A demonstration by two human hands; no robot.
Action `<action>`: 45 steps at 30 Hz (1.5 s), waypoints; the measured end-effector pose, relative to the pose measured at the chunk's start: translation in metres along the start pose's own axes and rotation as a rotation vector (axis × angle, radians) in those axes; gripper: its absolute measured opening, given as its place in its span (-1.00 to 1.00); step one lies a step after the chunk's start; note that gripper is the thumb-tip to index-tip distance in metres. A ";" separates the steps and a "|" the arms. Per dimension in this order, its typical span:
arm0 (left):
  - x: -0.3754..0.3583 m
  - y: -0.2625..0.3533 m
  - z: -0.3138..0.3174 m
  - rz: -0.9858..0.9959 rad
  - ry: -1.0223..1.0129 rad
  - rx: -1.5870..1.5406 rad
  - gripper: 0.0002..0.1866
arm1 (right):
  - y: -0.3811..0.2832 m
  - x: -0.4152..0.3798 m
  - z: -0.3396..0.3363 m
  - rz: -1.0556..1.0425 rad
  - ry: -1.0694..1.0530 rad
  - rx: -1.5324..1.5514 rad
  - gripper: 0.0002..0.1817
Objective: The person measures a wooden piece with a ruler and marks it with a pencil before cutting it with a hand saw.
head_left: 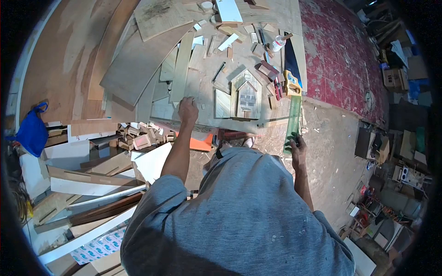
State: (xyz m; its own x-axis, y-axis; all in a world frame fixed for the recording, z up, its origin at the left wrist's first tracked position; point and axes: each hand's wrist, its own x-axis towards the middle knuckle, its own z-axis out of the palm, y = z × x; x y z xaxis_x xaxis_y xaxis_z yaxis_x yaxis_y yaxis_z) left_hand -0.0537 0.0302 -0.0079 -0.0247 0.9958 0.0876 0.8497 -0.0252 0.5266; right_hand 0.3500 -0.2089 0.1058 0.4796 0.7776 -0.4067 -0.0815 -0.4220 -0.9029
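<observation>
My left hand (188, 110) is at the near edge of the workbench, fingers curled, beside the lower end of a long light wooden strip (183, 69). What it grips, if anything, is hidden. Off the bench's right corner, my right hand (299, 149) is closed around the lower end of a flat green ruler-like strip (293, 117). Between the hands, a small wooden house-shaped piece (247, 97) lies on the bench, with a pale board (223, 103) to its left. A handsaw with a yellow handle (293, 84) lies just above the green strip.
Several wood offcuts, a dark pen-like stick (219, 71) and a white bottle (278, 43) are scattered on the bench (202, 87). Large boards (138, 64) lean at left above a scrap pile (101, 175). Clutter (391, 184) lines the right side.
</observation>
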 end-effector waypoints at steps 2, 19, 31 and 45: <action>0.019 0.007 0.006 0.075 0.008 -0.026 -0.79 | -0.005 0.000 0.008 -0.003 0.007 -0.021 -0.62; 0.138 0.067 0.042 -0.020 -0.328 0.147 -0.71 | 0.026 -0.072 0.007 0.140 0.313 -0.003 -0.64; 0.195 0.044 0.022 0.052 -0.071 0.172 -0.48 | -0.033 -0.018 -0.013 0.043 0.194 -0.092 -0.63; 0.232 0.086 0.061 0.401 -0.093 0.428 -0.55 | -0.021 -0.024 -0.019 0.111 0.210 -0.137 -0.64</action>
State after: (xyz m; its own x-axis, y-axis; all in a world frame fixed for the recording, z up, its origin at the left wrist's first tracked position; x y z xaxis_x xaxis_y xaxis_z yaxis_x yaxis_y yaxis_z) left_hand 0.0459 0.2646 0.0065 0.3726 0.9196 0.1243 0.9203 -0.3834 0.0781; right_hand 0.3570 -0.2277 0.1368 0.6461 0.6156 -0.4513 -0.0313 -0.5694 -0.8215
